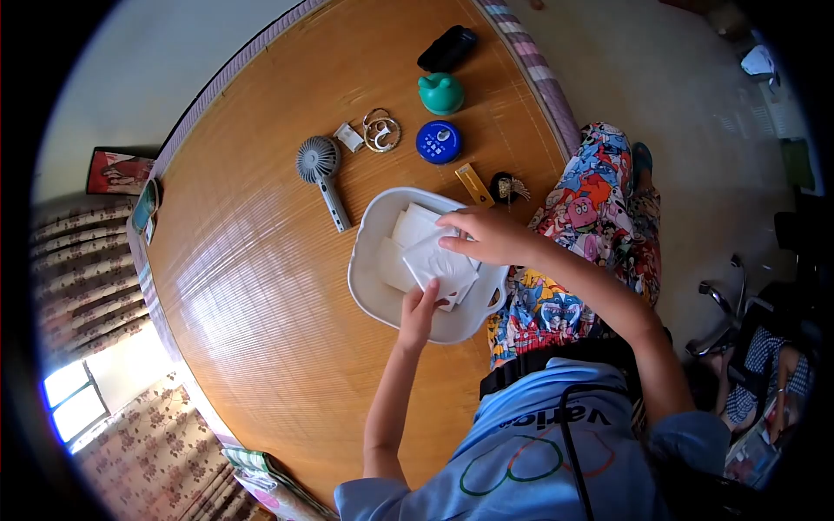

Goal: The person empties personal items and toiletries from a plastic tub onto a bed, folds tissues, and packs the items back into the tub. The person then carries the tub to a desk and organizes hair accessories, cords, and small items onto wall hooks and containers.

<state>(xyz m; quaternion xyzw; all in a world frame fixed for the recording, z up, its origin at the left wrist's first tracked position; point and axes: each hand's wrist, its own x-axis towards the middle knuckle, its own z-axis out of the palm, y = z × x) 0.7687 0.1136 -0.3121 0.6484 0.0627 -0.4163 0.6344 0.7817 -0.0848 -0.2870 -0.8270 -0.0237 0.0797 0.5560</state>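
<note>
A white plastic basin (365, 300) with a handle hole rests on the woven mat, and several white paper-like sheets or packets lie inside it. Over the basin, my left hand (421, 313) pinches the lower edge of a flat white packet (434, 263) between thumb and fingers. My right hand (486, 234) grips the same packet at its upper right side, its fingers curled over the edge. Beside the basin, close to my right hand, are a yellow box (474, 185) and a dark round item (506, 187).
On the mat (252, 286) lie a grey handheld fan (319, 161), bracelets (381, 132), a small white packet (349, 137), a blue round tin (438, 142), a green rounded object (441, 94) and a black case (447, 49). Patterned trousers (582, 217) border the basin's right side.
</note>
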